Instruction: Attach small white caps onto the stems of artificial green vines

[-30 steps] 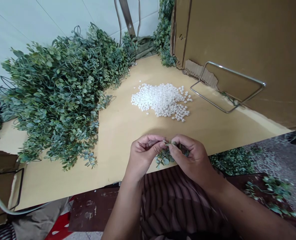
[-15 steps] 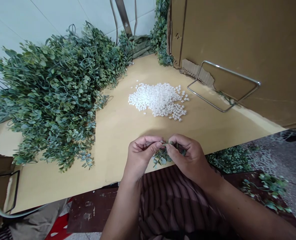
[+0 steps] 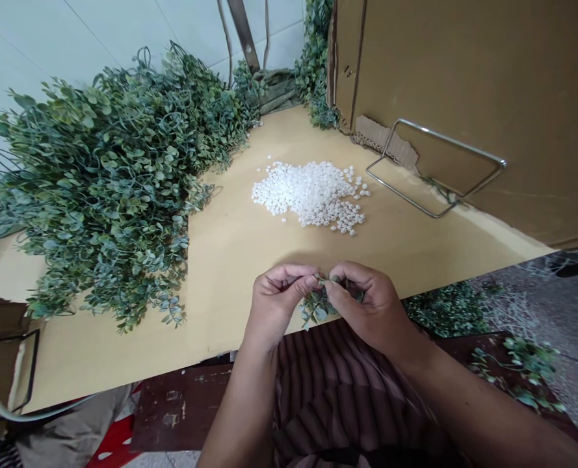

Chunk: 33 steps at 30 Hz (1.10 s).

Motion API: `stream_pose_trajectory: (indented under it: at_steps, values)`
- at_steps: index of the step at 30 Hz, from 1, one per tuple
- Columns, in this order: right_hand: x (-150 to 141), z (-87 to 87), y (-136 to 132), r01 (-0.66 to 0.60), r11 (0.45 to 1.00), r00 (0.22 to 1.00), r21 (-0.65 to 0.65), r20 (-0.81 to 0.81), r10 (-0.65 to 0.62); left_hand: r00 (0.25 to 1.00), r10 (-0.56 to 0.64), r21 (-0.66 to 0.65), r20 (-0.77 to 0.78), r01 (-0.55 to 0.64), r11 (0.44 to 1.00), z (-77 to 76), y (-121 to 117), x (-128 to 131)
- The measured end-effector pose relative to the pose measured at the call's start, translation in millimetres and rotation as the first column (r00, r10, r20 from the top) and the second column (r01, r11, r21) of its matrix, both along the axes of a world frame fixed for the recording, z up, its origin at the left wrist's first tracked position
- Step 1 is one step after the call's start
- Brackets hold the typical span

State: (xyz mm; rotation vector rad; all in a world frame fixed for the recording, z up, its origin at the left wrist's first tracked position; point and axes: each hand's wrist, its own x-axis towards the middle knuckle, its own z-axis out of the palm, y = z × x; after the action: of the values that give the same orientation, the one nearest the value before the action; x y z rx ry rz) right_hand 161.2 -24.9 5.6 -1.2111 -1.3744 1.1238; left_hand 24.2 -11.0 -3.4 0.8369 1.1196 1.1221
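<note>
Close to the near edge of the cardboard, my two hands meet fingertip to fingertip. My right hand is closed around a small sprig of artificial green leaves, whose leaves hang below the fingers. Thumb and forefinger of my left hand pinch together at the tip of the sprig's stem; anything tiny between them is too small to make out. Beyond the hands lies a loose pile of small white plastic beads.
A large heap of leafy artificial sprigs covers the left of the cardboard sheet. At right, a metal wire handle sticks out from a big cardboard box. More greenery lies below the right edge.
Almost nothing differs. Both hands keep their pinch at the stem, and the hanging leaves have shifted very slightly.
</note>
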Motion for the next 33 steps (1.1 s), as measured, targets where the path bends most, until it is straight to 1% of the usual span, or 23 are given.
stream_pose_trajectory:
  at_steps: [5, 11, 20, 25, 33]
  values:
    - [-0.8, -1.1, -1.1, 0.008, 1.000, 1.000, -0.007, -0.010, -0.008, 0.999, -0.006, -0.011, 0.042, 0.006, 1.000, -0.8, -0.7, -0.3]
    - [-2.6, -1.5, -0.9, 0.018, 1.000, 1.000, 0.001, -0.006, -0.018, 0.999, 0.005, 0.017, 0.037, -0.006, 1.000, -2.1, -1.3, -1.3]
    - [-0.3, -2.7, -0.7, 0.036, 0.999, 0.999, 0.017, 0.013, -0.037, 0.999, 0.010, 0.017, 0.032, -0.010, 1.000, -0.8, -0.2, 2.2]
    - [-0.5, -3.2, -1.6, 0.039, 0.999, 0.999, 0.018, -0.005, -0.039, 0.998, 0.027, 0.020, 0.048, -0.028, 0.999, 1.0, 0.5, 4.4]
    - [-1.7, -3.0, -0.7, 0.061, 0.998, 0.998, 0.034, 0.021, -0.061, 0.999, 0.030, 0.022, 0.040, -0.031, 0.999, -2.1, -0.6, 5.7]
